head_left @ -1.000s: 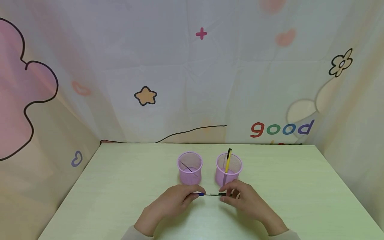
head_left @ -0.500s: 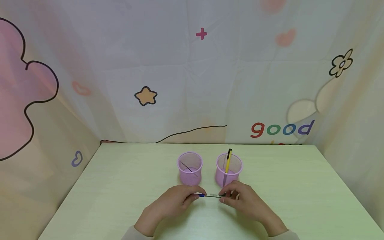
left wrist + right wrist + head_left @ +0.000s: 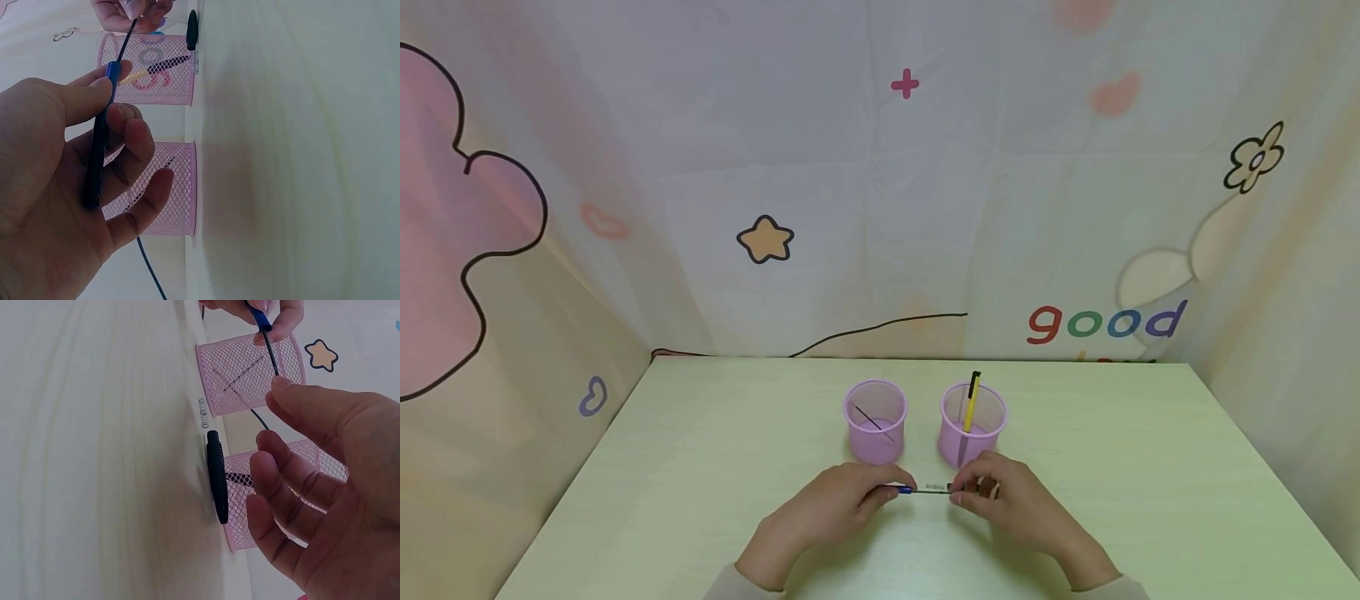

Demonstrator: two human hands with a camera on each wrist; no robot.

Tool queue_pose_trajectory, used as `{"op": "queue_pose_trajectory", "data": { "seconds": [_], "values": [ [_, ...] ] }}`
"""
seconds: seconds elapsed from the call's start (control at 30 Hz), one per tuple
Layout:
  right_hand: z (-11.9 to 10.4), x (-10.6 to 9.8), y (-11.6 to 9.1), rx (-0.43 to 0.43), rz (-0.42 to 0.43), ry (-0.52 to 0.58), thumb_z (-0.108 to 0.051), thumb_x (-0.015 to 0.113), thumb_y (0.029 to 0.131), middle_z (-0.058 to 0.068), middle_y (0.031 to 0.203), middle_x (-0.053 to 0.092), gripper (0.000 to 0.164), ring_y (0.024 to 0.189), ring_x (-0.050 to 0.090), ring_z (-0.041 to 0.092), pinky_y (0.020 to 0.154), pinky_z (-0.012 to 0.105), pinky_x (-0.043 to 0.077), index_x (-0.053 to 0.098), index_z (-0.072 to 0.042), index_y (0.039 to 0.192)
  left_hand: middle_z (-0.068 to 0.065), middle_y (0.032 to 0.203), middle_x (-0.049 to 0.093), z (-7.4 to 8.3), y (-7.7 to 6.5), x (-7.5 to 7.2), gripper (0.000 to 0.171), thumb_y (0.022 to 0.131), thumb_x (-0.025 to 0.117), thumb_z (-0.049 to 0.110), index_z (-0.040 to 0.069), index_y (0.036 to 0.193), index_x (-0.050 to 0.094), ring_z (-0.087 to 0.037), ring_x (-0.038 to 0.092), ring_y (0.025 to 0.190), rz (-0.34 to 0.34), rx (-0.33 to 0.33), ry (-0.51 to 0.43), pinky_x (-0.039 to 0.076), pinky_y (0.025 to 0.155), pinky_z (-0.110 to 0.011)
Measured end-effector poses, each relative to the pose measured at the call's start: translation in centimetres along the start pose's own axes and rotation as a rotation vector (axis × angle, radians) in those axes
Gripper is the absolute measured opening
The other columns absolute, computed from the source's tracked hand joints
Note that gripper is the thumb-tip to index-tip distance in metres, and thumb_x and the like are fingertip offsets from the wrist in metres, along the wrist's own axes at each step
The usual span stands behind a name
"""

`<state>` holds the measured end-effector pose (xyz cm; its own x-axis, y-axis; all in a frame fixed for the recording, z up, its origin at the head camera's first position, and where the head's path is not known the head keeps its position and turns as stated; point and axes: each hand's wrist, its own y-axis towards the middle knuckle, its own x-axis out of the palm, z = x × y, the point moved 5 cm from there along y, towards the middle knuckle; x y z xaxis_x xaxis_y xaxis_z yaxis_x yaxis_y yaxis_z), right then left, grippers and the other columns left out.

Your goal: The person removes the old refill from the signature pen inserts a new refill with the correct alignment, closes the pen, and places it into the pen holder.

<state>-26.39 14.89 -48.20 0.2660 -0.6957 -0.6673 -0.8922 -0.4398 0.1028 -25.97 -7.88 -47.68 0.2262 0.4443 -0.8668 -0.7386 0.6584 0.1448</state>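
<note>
Slightly closer to us than a second before, the thin dark rod (image 3: pixel 270 351) ran from our left hand (image 3: pixel 829 504), which gripped the blue barrel (image 3: pixel 100 137), to our right hand (image 3: pixel 1013 504), where we pinched its end. Near that hand lay a spring (image 3: pixel 203 412) and black pen piece (image 3: pixel 217 478).

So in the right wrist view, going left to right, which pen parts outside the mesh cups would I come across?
From left to right: the coil spring, the black pen piece, the blue barrel, then the dark refill running out of the barrel's end.
</note>
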Motion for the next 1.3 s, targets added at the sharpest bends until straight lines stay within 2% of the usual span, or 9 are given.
{"op": "queue_pose_trajectory", "data": {
  "seconds": [1.3],
  "values": [
    [0.26, 0.01, 0.03, -0.007, 0.027, 0.002, -0.029, 0.073, 0.089, -0.012, 0.084, 0.060, 0.007, 0.074, 0.057, 0.006, 0.064, 0.023, 0.049, 0.067, -0.033, 0.088, 0.020, 0.113, 0.066, -0.09, -0.07, -0.03, 0.024, 0.104, 0.048, 0.031, 0.041, 0.122, 0.061, 0.003, 0.060, 0.098, -0.001, -0.011, 0.003, 0.051, 0.091, -0.027]
  ]
}}
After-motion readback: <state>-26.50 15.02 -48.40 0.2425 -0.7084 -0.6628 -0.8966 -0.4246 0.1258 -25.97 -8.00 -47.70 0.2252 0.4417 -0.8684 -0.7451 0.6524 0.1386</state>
